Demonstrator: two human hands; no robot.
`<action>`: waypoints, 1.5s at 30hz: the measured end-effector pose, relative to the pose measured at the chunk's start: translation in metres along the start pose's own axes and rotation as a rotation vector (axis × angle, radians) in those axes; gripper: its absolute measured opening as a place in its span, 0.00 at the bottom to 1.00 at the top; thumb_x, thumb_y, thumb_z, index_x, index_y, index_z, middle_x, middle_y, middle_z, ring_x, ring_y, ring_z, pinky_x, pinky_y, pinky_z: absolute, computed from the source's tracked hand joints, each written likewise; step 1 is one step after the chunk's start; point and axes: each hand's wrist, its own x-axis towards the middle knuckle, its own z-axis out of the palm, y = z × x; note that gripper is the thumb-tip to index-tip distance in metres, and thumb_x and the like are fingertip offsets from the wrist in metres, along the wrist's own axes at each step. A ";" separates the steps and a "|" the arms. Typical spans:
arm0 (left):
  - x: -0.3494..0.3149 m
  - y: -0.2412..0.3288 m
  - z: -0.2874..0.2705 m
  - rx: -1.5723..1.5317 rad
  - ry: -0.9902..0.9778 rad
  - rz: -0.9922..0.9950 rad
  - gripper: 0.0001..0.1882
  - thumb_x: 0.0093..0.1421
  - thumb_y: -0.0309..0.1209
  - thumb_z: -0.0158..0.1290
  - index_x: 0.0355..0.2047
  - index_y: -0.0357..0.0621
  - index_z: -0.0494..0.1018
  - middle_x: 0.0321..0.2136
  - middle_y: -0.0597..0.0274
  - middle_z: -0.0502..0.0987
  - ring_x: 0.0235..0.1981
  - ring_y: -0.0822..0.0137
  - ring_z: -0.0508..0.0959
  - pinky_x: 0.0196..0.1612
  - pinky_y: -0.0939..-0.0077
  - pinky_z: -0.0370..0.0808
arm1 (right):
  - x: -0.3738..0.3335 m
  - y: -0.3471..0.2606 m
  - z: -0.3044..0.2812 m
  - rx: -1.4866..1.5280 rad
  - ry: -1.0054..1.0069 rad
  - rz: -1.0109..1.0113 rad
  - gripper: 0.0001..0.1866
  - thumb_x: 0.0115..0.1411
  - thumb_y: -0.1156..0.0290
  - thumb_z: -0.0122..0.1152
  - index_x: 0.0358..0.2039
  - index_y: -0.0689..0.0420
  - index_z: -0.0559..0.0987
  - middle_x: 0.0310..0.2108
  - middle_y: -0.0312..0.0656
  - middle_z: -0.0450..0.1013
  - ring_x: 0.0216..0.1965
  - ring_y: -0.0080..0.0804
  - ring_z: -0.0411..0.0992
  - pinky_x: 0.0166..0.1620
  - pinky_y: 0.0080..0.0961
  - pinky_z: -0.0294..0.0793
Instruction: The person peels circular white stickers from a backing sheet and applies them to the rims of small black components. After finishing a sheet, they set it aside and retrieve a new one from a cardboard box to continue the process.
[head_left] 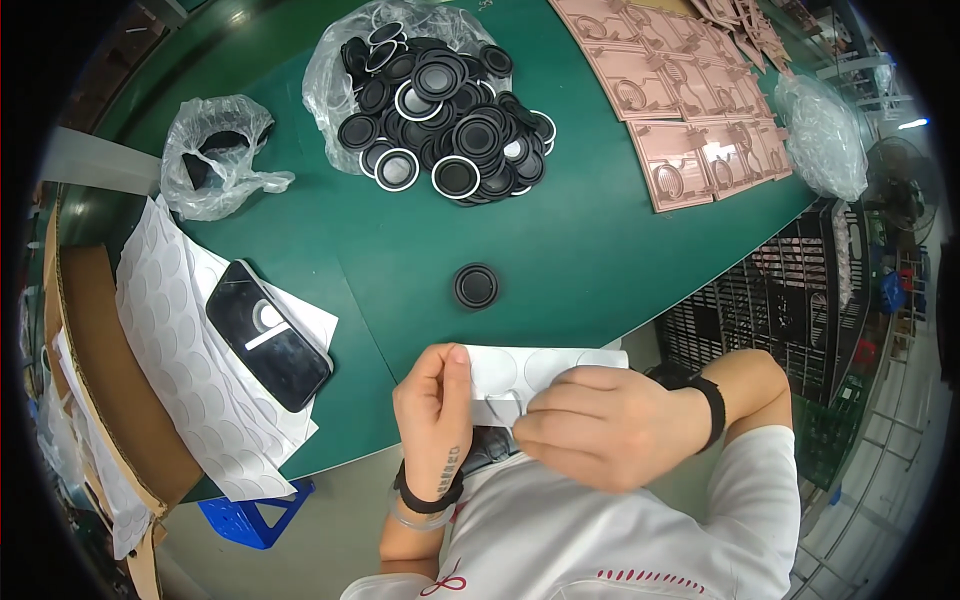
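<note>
A green-topped worktable (400,250) fills most of the view, with workshop floor and racks beyond its right side. At its near edge, the left hand (430,405) clamps the left end of a white paper strip printed with round stickers (492,370) between thumb and bent forefinger. The right hand (610,425) lies over the strip's lower right part, its fingers bunched together with the tips at the lower edge; whether they grip the paper cannot be told, as the contact is hidden. Just beyond the strip, a single round black ringed part (476,286) lies on the table, apart from both hands. Left of the hands, a dark-screened smartphone (275,345) rests on fanned white sheets of round stickers (165,300), which lie beside an open brown cardboard box (95,330). A blue plastic stool (258,515) shows below the table edge there. Farther out, a heap of black round discs, some rimmed in white (480,135), spills from a large clear plastic bag (320,90), and a smaller crumpled clear bag (230,125) with something dark inside sits to its left. At the far right, pink moulded plastic panels (665,80) lie in rows, next to a bulging clear plastic bag (825,140). Beyond the table's right edge stand a black lattice crate (790,285) and a dark fan (900,185).
</note>
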 end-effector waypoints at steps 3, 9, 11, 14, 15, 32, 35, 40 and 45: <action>-0.001 0.002 0.001 0.110 0.031 0.028 0.13 0.69 0.32 0.48 0.31 0.34 0.73 0.17 0.67 0.66 0.19 0.77 0.63 0.22 0.79 0.61 | 0.009 0.015 -0.009 0.263 0.075 0.047 0.09 0.48 0.75 0.68 0.30 0.64 0.79 0.39 0.47 0.75 0.39 0.39 0.75 0.39 0.29 0.74; -0.007 0.005 0.018 0.262 0.094 0.138 0.06 0.67 0.27 0.50 0.39 0.37 0.73 0.19 0.54 0.73 0.18 0.66 0.71 0.24 0.74 0.68 | 0.020 0.084 0.008 0.987 0.278 0.782 0.04 0.56 0.78 0.67 0.30 0.64 0.80 0.47 0.49 0.74 0.43 0.31 0.76 0.48 0.24 0.76; -0.009 0.004 0.018 0.225 0.117 0.095 0.06 0.66 0.26 0.50 0.41 0.38 0.73 0.20 0.53 0.74 0.18 0.63 0.72 0.25 0.73 0.70 | 0.020 0.092 0.012 1.052 0.230 0.820 0.04 0.57 0.78 0.66 0.32 0.64 0.80 0.48 0.48 0.73 0.44 0.27 0.75 0.49 0.23 0.76; -0.009 -0.001 0.017 0.286 0.107 0.170 0.09 0.65 0.24 0.51 0.46 0.40 0.72 0.22 0.51 0.75 0.19 0.62 0.73 0.26 0.72 0.71 | 0.019 0.094 0.013 1.078 0.201 0.834 0.04 0.58 0.79 0.66 0.32 0.65 0.80 0.49 0.47 0.73 0.44 0.26 0.75 0.49 0.23 0.76; -0.009 -0.002 0.017 0.286 0.106 0.168 0.09 0.65 0.24 0.51 0.46 0.40 0.72 0.22 0.51 0.75 0.19 0.62 0.73 0.26 0.72 0.71 | 0.019 0.094 0.013 1.070 0.200 0.827 0.04 0.58 0.79 0.65 0.33 0.65 0.80 0.49 0.47 0.73 0.44 0.26 0.75 0.49 0.23 0.76; -0.001 -0.003 0.018 0.366 0.102 0.307 0.16 0.64 0.20 0.50 0.52 0.39 0.74 0.27 0.51 0.77 0.20 0.65 0.73 0.28 0.74 0.71 | 0.018 0.098 0.019 1.013 0.218 0.846 0.03 0.57 0.81 0.65 0.32 0.66 0.80 0.47 0.47 0.73 0.43 0.27 0.76 0.49 0.22 0.77; 0.000 -0.004 0.018 0.360 0.106 0.319 0.16 0.64 0.20 0.50 0.52 0.39 0.74 0.26 0.51 0.77 0.20 0.65 0.72 0.28 0.74 0.71 | 0.018 0.099 0.020 1.032 0.228 0.844 0.03 0.57 0.82 0.65 0.32 0.66 0.80 0.47 0.47 0.73 0.43 0.27 0.76 0.49 0.22 0.77; 0.000 -0.003 0.018 0.367 0.104 0.327 0.16 0.64 0.20 0.50 0.52 0.39 0.74 0.26 0.51 0.76 0.20 0.64 0.72 0.27 0.73 0.71 | 0.017 0.098 0.021 1.007 0.224 0.821 0.05 0.55 0.84 0.66 0.33 0.66 0.79 0.48 0.46 0.73 0.43 0.28 0.76 0.50 0.23 0.77; -0.001 -0.002 0.018 0.368 0.098 0.308 0.17 0.64 0.20 0.50 0.53 0.40 0.74 0.26 0.52 0.76 0.20 0.64 0.72 0.27 0.73 0.71 | 0.016 0.099 0.022 1.014 0.226 0.811 0.07 0.54 0.85 0.66 0.34 0.66 0.79 0.48 0.46 0.73 0.44 0.28 0.76 0.50 0.23 0.76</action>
